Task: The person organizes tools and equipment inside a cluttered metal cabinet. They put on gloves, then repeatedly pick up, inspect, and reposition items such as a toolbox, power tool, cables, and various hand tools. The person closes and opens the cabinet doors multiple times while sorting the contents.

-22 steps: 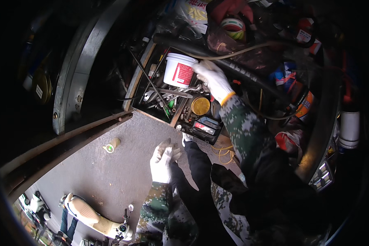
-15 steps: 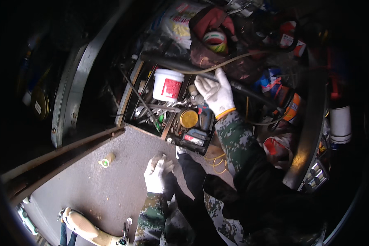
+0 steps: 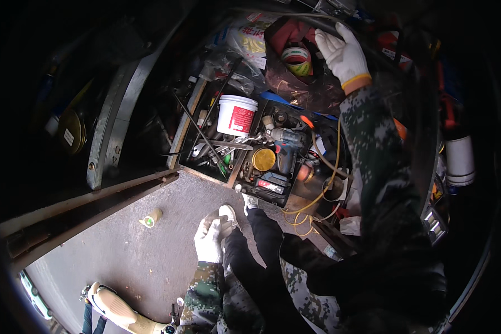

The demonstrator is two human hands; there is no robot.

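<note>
My right hand (image 3: pixel 342 53), in a white glove with an orange cuff, reaches up with spread fingers and rests on the rim of a dark red bag (image 3: pixel 295 89). It grips nothing. A roll of tape (image 3: pixel 296 60) lies inside the bag, just left of the hand. My left hand (image 3: pixel 209 240), also in a white glove, hangs loose and holds nothing, beside my dark trouser leg and above the grey ground. Below the bag is an open tool compartment (image 3: pixel 190 150) with a white bucket (image 3: pixel 236 115), a cordless drill (image 3: pixel 284 147) and a round yellow lid (image 3: pixel 263 160).
Long rods and hand tools lie left of the bucket. A yellow cable (image 3: pixel 324 183) loops by the compartment's right side. A small roll (image 3: pixel 150 218) lies on the ground. A grey metal beam (image 3: pixel 108 133) stands at the left, a white cylinder (image 3: pixel 460 161) at the right.
My right hand has risen from beside the white bucket and drill up to the bag's rim. My left hand stayed low by my leg.
</note>
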